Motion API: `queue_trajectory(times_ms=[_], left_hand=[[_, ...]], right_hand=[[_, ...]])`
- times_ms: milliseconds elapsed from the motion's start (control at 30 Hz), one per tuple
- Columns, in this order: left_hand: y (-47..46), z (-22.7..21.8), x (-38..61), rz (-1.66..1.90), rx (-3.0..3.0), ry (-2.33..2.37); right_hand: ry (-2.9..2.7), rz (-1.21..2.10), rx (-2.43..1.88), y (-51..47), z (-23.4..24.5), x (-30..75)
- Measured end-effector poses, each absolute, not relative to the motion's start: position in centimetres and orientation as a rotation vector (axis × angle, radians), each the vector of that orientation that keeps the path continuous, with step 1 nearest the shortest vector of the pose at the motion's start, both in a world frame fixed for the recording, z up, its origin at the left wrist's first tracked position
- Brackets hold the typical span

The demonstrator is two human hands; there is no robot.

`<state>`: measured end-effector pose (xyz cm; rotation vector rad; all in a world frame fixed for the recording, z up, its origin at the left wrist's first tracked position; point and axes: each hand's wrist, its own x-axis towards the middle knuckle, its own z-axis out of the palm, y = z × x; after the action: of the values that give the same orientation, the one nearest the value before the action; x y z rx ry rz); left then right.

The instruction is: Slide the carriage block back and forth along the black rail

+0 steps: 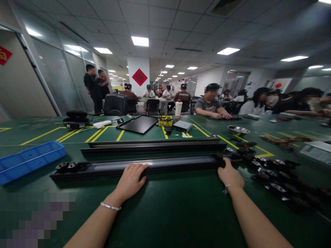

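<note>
A long black metal rail (160,164) with a shiny channel lies across the green table in front of me. My left hand (132,179) grips the rail near its middle, fingers over the top and thumb on the near side. At its right end, my right hand (230,174) has its fingers closed on a small black end piece (219,158), partly hidden by the fingers. Two round black fittings (67,166) sit at the rail's left end. Behind it lie two more black rails (155,146), side by side.
A blue plastic tray (32,158) stands at left. Several black fittings (276,175) are piled at right, near a metal bowl (238,130). Further back are a flat black panel (139,124), a yellow box (165,120), a silver box (182,126) and a bottle (178,109). People sit beyond.
</note>
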<state>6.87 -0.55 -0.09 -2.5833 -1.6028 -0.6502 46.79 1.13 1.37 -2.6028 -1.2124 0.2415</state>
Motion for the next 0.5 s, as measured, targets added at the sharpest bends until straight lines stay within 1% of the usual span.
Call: queue_trajectory(times_ms=[500], left_hand=[[-0.8,0.3,7.0,-0.651,-2.591,-1.607]], right_hand=[[-1.157,0.240,-2.589,1.3,0.9,47.8]])
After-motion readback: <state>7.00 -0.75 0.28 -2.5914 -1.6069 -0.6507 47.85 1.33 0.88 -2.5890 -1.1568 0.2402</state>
